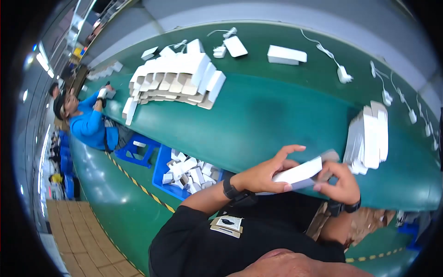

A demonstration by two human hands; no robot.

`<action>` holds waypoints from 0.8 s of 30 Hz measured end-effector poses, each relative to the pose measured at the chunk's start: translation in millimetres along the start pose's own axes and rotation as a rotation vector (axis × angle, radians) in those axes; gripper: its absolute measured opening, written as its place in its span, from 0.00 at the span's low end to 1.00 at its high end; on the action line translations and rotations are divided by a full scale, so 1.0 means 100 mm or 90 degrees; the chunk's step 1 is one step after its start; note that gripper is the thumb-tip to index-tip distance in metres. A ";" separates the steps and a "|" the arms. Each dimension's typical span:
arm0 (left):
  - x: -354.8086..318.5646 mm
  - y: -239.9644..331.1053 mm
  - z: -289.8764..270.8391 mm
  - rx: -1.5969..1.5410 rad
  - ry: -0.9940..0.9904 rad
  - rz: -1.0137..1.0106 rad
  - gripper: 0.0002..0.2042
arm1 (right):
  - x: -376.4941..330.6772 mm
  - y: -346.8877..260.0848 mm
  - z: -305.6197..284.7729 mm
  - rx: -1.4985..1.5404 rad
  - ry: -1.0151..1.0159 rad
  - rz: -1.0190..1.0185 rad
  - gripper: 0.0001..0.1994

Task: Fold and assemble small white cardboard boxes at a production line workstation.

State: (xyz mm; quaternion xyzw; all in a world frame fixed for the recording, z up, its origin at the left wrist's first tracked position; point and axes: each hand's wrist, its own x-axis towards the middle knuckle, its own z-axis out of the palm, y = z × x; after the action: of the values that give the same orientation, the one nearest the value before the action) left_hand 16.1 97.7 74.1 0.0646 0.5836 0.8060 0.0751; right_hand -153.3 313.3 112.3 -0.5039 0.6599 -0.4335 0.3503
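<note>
A small white cardboard box is held in front of my body, over the near edge of the green table. My left hand grips its left end, thumb along the near side and index finger stretched out above. At the box's right end, the fingers of my right hand are curled about a raised end flap, slightly blurred by motion. Right of my hands stands a stack of flat, folded white cartons. Farther left on the table, erected white boxes lie piled in rows, their open ends facing me.
Along the table's far side lie white chargers with cables and a closed white box. A blue bin full of small white boxes stands below the left edge. Beyond it, a person in blue sits at the table.
</note>
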 end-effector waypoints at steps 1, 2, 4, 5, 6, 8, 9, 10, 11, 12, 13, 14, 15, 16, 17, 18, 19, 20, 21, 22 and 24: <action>-0.04 0.00 0.03 0.007 0.013 0.014 0.47 | 0.00 0.04 0.04 -0.017 -0.013 -0.065 0.19; -0.07 0.00 0.07 0.017 0.081 0.016 0.46 | 0.01 0.05 0.13 -0.025 -0.022 -0.078 0.19; -0.09 0.00 0.10 0.026 0.206 0.013 0.44 | 0.09 0.00 0.45 0.151 0.306 -0.077 0.16; -0.07 0.00 0.08 0.027 0.206 0.016 0.44 | 0.13 -0.02 0.56 0.244 0.474 -0.070 0.15; -0.03 -0.02 0.05 0.141 0.190 0.089 0.43 | 0.18 -0.02 0.62 0.241 0.476 -0.068 0.15; 0.07 -0.08 -0.01 0.353 0.139 0.223 0.39 | 0.25 -0.01 0.72 0.252 0.465 -0.134 0.14; 0.10 -0.08 -0.03 0.335 0.122 0.211 0.39 | 0.23 0.03 0.74 0.258 0.468 -0.157 0.14; 0.10 -0.07 -0.05 0.288 0.116 0.187 0.37 | 0.21 0.07 0.73 0.256 0.491 -0.128 0.14; 0.09 -0.06 -0.07 0.241 0.108 0.160 0.36 | 0.22 0.13 0.68 0.177 0.384 -0.142 0.16; 0.05 -0.07 -0.06 0.194 0.101 0.130 0.34 | 0.20 0.17 0.64 0.104 0.271 -0.152 0.19; 0.04 -0.10 -0.04 0.171 0.074 0.113 0.34 | 0.22 0.15 0.65 0.160 0.285 -0.134 0.18; 0.01 -0.11 -0.07 0.115 0.107 0.101 0.33 | 0.29 0.10 0.72 0.215 0.299 -0.126 0.18; 0.03 -0.13 -0.06 0.062 0.143 0.086 0.33 | 0.33 0.07 0.79 0.215 0.320 -0.104 0.18; 0.04 -0.15 -0.02 0.049 0.131 0.075 0.33 | 0.41 0.02 0.87 0.291 0.381 -0.130 0.16; 0.07 -0.17 0.02 0.036 0.157 0.112 0.33 | 0.47 0.00 0.92 0.365 0.439 -0.162 0.14; 0.08 -0.17 0.06 0.025 0.187 0.150 0.34 | 0.48 0.00 0.94 0.439 0.495 -0.198 0.12; 0.08 -0.19 0.09 0.016 0.219 0.189 0.34 | 0.46 0.02 0.92 0.438 0.502 -0.190 0.12; 0.09 -0.19 0.11 0.013 0.217 0.185 0.34 | 0.44 0.04 0.88 0.395 0.474 -0.206 0.11; 0.10 -0.19 0.12 -0.008 0.212 0.177 0.35 | 0.41 0.06 0.84 0.353 0.445 -0.224 0.09; 0.08 -0.20 0.12 -0.026 0.209 0.170 0.35 | 0.39 0.08 0.82 0.314 0.413 -0.242 0.08; 0.04 -0.19 0.12 -0.042 0.207 0.160 0.36 | 0.36 0.11 0.74 0.265 0.389 -0.245 0.07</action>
State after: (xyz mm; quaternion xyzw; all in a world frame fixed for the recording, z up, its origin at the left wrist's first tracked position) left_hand 15.1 115.3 59.3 0.0030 0.5490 0.8273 -0.1191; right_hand -100.1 263.4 73.3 -0.3847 0.5258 -0.7446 0.1456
